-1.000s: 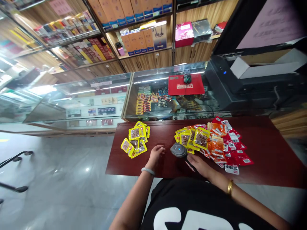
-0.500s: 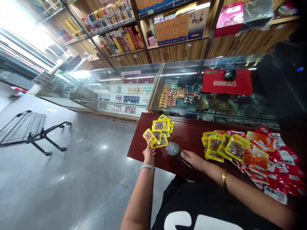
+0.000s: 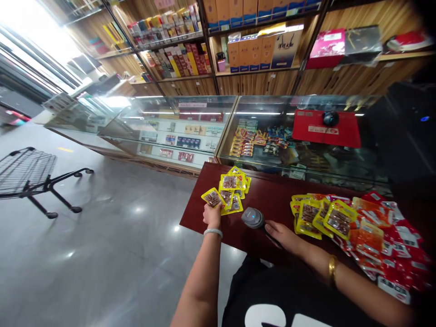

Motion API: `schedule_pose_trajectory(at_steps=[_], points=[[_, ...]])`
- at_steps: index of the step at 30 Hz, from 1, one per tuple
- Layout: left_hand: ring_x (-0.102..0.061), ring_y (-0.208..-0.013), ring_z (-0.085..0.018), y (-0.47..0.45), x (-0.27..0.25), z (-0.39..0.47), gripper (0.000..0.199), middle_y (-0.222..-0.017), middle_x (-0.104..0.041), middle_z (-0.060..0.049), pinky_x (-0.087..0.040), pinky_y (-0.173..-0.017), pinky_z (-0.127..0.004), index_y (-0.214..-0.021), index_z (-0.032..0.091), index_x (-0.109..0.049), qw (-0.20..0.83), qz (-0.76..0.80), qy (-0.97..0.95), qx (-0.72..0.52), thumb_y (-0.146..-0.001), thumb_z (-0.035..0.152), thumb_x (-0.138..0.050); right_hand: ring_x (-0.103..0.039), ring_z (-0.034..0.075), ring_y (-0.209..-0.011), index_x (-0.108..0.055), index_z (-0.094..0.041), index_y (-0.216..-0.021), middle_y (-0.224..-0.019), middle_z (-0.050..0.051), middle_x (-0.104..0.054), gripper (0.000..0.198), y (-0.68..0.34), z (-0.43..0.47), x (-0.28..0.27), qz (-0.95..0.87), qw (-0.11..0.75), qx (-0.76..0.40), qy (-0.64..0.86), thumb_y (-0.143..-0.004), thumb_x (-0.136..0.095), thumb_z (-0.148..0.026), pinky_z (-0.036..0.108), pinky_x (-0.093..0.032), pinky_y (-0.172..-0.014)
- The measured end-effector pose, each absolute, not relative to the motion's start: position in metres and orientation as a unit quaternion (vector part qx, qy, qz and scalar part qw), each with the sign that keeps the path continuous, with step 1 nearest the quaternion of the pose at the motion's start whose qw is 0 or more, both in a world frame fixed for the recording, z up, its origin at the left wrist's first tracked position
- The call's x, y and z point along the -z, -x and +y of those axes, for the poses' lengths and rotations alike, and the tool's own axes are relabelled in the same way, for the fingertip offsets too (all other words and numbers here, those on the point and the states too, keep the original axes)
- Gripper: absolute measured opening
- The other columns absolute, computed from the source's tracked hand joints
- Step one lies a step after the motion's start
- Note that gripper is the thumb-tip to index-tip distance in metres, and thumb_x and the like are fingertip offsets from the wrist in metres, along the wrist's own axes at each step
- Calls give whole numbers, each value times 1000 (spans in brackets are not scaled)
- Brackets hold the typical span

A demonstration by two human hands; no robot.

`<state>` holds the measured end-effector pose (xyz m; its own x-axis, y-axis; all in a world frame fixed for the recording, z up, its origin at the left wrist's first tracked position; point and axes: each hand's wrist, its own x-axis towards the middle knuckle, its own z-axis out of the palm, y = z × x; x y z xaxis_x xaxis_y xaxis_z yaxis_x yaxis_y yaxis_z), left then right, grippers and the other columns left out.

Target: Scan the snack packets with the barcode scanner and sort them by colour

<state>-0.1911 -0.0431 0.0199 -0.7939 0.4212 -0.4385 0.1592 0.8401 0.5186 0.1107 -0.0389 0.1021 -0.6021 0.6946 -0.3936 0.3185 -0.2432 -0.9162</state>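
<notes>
My left hand [image 3: 212,216] grips the lower edge of a yellow snack packet [image 3: 212,198] with a clear window over brown contents. Beside it, several similar yellow packets [image 3: 232,182] lie in a loose pile on the dark red tabletop [image 3: 194,206]. My right hand [image 3: 282,235] is closed round the handle of a grey barcode scanner [image 3: 252,218], whose head points left toward the pile. To the right of that hand, another heap of yellow packets [image 3: 308,218] overlaps orange packets [image 3: 369,232] and red packets [image 3: 408,254].
Beyond the tabletop runs a glass display counter [image 3: 190,122] with a red mat [image 3: 313,131] and a black mouse [image 3: 330,118] on it. A shopping cart [image 3: 37,175] stands on the floor at left. Stocked wooden shelves [image 3: 259,84] line the back, and a dark monitor [image 3: 405,131] is at right.
The packet at my left hand has turned, its windowed side now facing up, and my fingers have closed on its edge. My right hand still holds the scanner. The whole view has shifted slightly.
</notes>
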Motion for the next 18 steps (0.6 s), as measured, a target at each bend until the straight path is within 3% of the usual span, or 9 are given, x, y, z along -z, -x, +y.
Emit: schedule_pose_trajectory(at_steps=[4, 8, 12, 18], points=[[-69, -100, -31, 190, -16, -87, 36, -102, -73, -9, -48, -88, -42, -96, 23, -62, 272, 885, -169, -338, -72, 47, -76, -69, 38, -103, -73, -14, -114, -108, 16, -78, 80, -119, -44, -103, -611, 137, -655, 423, -86, -43, -83, 51, -49, -97], [-71, -86, -23, 174, -21, -119, 44, -96, -73, -7, -55, -78, -35, -96, 19, -61, 363, 764, -157, -510, -67, 44, -82, -70, 35, -100, -73, -16, -116, -98, 12, -79, 74, -134, -50, -108, -597, 161, -657, 430, -87, -47, -80, 48, -52, -96], [-71, -80, -22, 137, -29, -117, 51, -92, -74, -8, -58, -76, -36, -96, 16, -62, 477, 671, -157, -545, -60, 40, -89, -71, 32, -89, -73, -19, -119, -86, 9, -79, 70, -150, -53, -119, -576, 172, -667, 440, -90, -47, -77, 47, -56, -90], [-72, -83, -23, 77, -33, -79, 47, -92, -76, -9, -57, -79, -35, -93, 16, -65, 550, 630, -196, -513, -57, 32, -89, -67, 37, -112, -74, -20, -120, -119, 14, -77, 71, -170, -50, -139, -562, 225, -651, 457, -87, -50, -79, 52, -47, -106]])
